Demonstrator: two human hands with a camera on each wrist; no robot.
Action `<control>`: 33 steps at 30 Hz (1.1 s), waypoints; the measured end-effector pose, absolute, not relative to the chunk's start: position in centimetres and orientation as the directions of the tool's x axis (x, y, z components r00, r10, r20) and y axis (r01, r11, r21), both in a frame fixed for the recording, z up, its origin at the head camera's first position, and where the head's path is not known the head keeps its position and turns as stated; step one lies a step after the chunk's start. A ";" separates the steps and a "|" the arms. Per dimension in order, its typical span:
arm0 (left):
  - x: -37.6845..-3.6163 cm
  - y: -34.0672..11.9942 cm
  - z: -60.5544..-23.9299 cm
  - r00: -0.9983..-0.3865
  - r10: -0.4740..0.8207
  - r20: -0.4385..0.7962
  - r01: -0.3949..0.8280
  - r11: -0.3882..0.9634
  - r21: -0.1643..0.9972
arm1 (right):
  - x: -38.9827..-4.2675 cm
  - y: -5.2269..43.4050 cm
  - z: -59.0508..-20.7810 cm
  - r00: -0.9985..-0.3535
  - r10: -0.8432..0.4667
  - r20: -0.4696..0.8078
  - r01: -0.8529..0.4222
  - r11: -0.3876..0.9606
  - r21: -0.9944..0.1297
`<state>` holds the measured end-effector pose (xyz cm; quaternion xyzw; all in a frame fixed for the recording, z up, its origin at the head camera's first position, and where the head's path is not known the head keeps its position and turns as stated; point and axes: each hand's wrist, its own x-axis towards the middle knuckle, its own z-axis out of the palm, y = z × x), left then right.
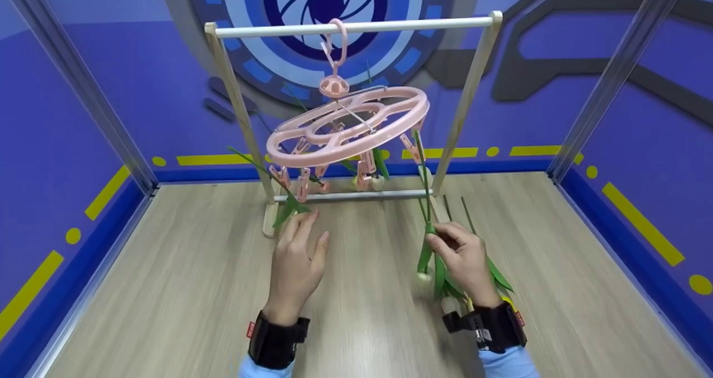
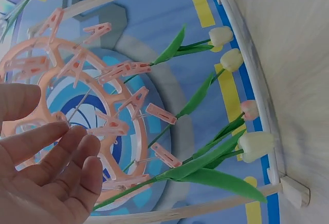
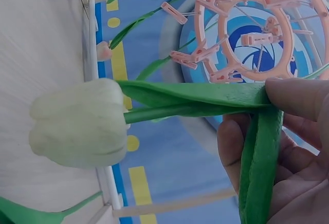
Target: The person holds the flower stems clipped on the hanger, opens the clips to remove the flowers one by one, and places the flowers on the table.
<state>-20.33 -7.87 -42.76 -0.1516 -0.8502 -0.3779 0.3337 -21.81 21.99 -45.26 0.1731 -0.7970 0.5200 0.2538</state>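
Observation:
My right hand (image 1: 465, 255) pinches a white artificial tulip (image 3: 79, 124) by its green stem and leaves. The bloom points down and the thin stem rises toward the right end of a pink clip hanger (image 1: 312, 158). Fingers relaxed and holding nothing, my left hand (image 1: 295, 261) is in front of the hanger's left side. Just beyond its fingertips, a tulip's green leaves (image 1: 287, 214) hang below the ring. Several upside-down tulips hang from the pink clips (image 2: 161, 113), including a white one (image 2: 257, 147) and a pink one (image 2: 250, 110). The ring tilts, its right side higher.
A rack with wooden legs and a white top bar (image 1: 412, 26) carries the hanger by its hook (image 1: 341, 38). Under and beside my right hand, more tulips with green leaves (image 1: 499, 276) lie on the wooden table (image 1: 195, 289). Blue printed walls (image 1: 629, 161) enclose the table.

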 end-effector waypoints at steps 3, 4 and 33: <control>-20.3 -7.3 -43.3 -0.712 0.038 0.701 0.514 0.709 0.484 | -21.7 22.1 -45.0 -0.825 0.009 0.565 -0.518 0.385 -0.764; -20.3 -7.1 -43.6 -0.706 0.050 0.706 0.515 0.721 0.464 | -21.6 22.1 -44.9 -0.828 0.015 0.560 -0.514 0.377 -0.770; -20.7 -4.5 -46.9 -0.689 0.179 0.703 0.532 0.783 0.321 | -22.9 22.6 -46.7 -0.962 0.121 0.245 -0.169 0.440 -0.882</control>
